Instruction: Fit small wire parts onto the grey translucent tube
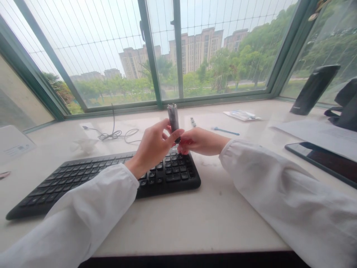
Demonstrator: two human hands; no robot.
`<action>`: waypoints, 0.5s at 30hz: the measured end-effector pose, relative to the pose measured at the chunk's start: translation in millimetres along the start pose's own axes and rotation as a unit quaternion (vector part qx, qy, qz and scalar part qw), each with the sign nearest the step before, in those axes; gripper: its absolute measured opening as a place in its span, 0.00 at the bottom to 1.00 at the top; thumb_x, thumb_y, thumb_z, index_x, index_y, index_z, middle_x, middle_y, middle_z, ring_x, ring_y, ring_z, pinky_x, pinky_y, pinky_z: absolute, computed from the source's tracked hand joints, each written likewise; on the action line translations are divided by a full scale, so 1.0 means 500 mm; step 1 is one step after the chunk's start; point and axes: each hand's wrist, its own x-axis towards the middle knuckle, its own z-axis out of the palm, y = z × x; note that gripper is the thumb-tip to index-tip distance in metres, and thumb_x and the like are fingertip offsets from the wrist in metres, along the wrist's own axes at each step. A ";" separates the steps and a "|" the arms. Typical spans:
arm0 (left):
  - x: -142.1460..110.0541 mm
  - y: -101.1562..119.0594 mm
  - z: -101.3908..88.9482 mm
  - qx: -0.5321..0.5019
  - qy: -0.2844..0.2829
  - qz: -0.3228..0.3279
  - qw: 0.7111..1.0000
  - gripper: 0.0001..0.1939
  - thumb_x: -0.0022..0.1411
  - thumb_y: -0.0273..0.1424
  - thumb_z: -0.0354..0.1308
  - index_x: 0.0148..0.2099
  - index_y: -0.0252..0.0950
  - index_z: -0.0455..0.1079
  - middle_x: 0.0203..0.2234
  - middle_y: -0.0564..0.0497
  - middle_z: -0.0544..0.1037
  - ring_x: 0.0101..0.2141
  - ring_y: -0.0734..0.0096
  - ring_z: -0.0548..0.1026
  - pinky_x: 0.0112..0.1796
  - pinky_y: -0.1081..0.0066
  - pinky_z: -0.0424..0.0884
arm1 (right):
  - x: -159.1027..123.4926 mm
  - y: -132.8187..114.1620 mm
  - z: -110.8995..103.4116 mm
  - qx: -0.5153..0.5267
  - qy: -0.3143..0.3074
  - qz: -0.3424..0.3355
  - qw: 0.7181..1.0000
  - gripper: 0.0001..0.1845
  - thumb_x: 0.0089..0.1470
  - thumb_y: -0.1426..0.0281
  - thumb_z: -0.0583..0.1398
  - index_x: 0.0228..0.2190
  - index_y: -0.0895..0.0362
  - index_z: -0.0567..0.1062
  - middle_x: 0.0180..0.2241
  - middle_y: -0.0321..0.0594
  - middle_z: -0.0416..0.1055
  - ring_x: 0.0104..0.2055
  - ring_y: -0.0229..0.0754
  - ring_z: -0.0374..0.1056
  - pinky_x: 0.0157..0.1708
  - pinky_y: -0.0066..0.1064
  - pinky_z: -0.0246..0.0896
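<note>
At the middle of the frame, the left hand (pixel 153 143) pinches a slim grey tool (pixel 173 117) between thumb and fingers, nearly upright. The right hand (pixel 202 141) has its fingertips bunched at the tool's lower end; whether they grip anything I cannot tell. Just below lies the black keyboard (pixel 173 178), stretching to the lower left. A blue stick (pixel 226 131) lies right of centre, a cable (pixel 114 134) left of centre, and a phone (pixel 323 160) at the right edge.
</note>
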 end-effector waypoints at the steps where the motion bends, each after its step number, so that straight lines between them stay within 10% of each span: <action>1: 0.001 -0.001 0.001 -0.010 -0.008 0.000 1.000 0.16 0.64 0.45 0.55 0.39 0.36 0.67 0.34 0.52 0.76 0.23 0.76 0.76 0.23 0.77 0.69 | 0.000 -0.001 -0.002 0.012 -0.006 0.001 1.000 0.08 0.51 0.78 0.58 0.28 0.57 0.78 0.25 0.33 0.76 0.29 0.38 0.75 0.35 0.29 0.68; 15: 0.013 -0.027 0.022 -0.184 -0.029 -0.061 0.981 0.15 0.64 0.43 0.56 0.41 0.35 0.64 0.33 0.52 0.73 0.22 0.75 0.77 0.22 0.76 0.75 | 0.009 0.035 0.013 -0.043 0.062 -0.048 0.996 0.11 0.53 0.79 0.56 0.30 0.60 0.78 0.24 0.35 0.72 0.26 0.34 0.66 0.31 0.26 0.61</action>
